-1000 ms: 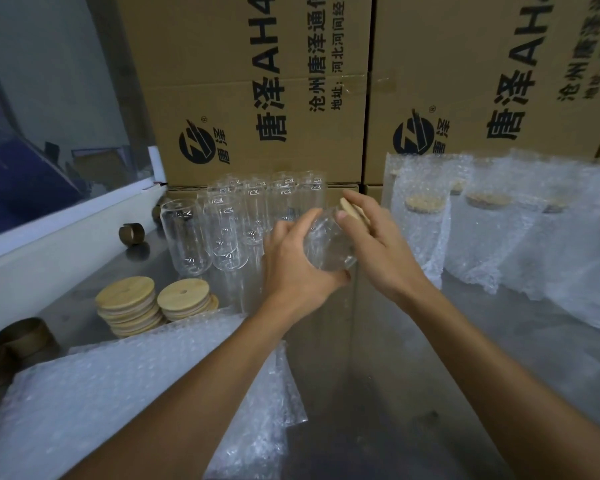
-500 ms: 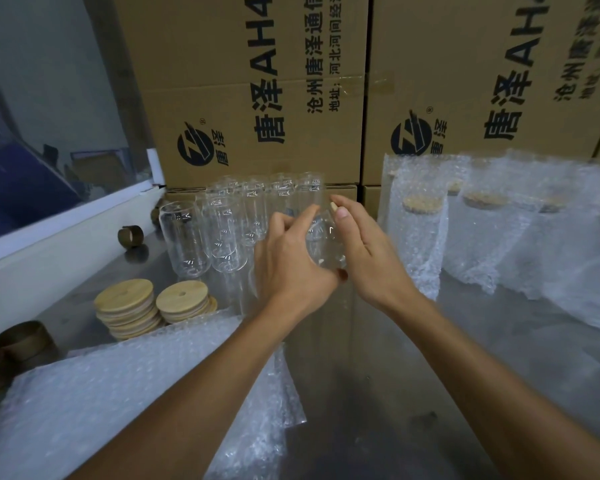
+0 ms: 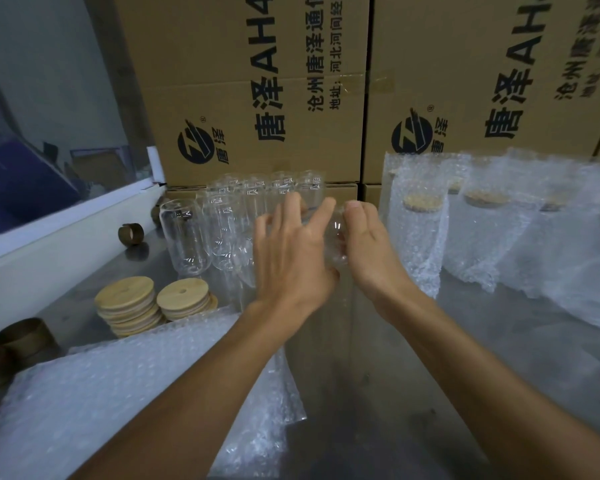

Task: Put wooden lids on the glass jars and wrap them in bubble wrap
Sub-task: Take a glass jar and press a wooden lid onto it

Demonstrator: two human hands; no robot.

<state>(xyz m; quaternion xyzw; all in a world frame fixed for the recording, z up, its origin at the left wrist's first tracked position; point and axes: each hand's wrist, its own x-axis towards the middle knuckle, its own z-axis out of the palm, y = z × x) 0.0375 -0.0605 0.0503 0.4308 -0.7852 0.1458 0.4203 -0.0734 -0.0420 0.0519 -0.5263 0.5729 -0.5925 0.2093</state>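
Observation:
I hold a clear glass jar [image 3: 336, 244] between both hands above the metal table. My left hand [image 3: 291, 258] lies against its left side with the fingers spread and fairly straight. My right hand [image 3: 368, 244] curls its fingers over the jar's top; the wooden lid is hidden under them. Two stacks of wooden lids [image 3: 125, 299] stand at the left. Several empty jars [image 3: 187, 237] stand behind the hands. A pile of bubble wrap sheets [image 3: 118, 393] lies at the lower left.
Several jars wrapped in bubble wrap [image 3: 416, 230] stand in a row at the right. Tall cardboard boxes [image 3: 257, 98] wall off the back. A white ledge [image 3: 49, 251] runs along the left, with brown rolls [image 3: 25, 337] beside it.
The lid, seen tilted in my right fingers a second ago, is now covered by them at the jar's top. My left fingers have loosened and spread.

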